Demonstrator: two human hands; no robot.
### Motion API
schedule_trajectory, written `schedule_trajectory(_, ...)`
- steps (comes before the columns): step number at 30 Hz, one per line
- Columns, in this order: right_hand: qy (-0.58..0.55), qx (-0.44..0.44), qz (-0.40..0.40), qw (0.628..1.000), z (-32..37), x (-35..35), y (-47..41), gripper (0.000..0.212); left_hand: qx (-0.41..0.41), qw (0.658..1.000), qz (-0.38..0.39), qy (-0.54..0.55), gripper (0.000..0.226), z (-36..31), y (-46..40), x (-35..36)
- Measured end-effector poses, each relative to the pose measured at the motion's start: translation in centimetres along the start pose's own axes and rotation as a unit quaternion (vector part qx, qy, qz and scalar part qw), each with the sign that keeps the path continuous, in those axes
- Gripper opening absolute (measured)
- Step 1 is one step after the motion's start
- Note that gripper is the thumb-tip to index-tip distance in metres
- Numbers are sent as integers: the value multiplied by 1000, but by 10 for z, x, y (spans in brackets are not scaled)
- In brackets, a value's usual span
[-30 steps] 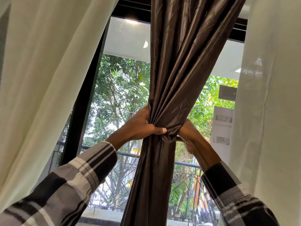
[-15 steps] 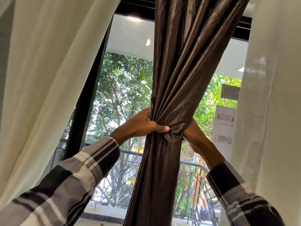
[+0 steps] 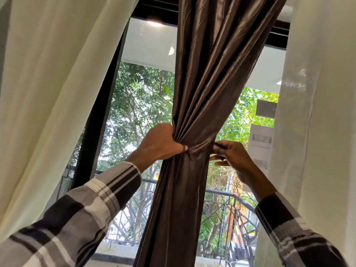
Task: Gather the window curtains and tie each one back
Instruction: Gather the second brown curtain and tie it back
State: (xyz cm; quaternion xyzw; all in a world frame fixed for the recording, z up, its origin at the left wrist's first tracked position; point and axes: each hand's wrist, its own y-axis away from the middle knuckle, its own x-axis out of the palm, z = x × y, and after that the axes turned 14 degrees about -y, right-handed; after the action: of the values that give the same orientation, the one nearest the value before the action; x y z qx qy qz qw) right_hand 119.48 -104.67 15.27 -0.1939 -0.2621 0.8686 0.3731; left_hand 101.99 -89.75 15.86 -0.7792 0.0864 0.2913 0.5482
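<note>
Left hand [image 3: 160, 144] gripped around gathered brown curtain [image 3: 200, 116]; right hand [image 3: 230, 154], at three o'clock, pinching a thin dark tie. Best kept bunched tight while wrapping.

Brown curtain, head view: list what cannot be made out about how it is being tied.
- Left hand: its fingers go behind the brown curtain; only the thumb shows in front.
- Right hand: it pinches something thin and dark, too small to identify.
- The tie itself: no band or knot can be told apart from the folds at the gathered waist.
- Curtain top and hem: cut off by the frame edges.
- White curtains: whether tied is out of frame.
</note>
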Motion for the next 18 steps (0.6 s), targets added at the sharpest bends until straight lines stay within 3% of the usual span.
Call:
schedule_trajectory(4,-16,-26,-53,998,-1,-2,9,16,-27,997,-54,-43,42,-6,4,1)
schedule_trajectory(11,25,-190,-184,964,15,7,36,5,-53,980,-166,-92,28,-13,19,14)
schedule_trajectory(18,107,-292,-186,932,32,38,59,9,-23,955,-251,-159,45,-15,25,23)
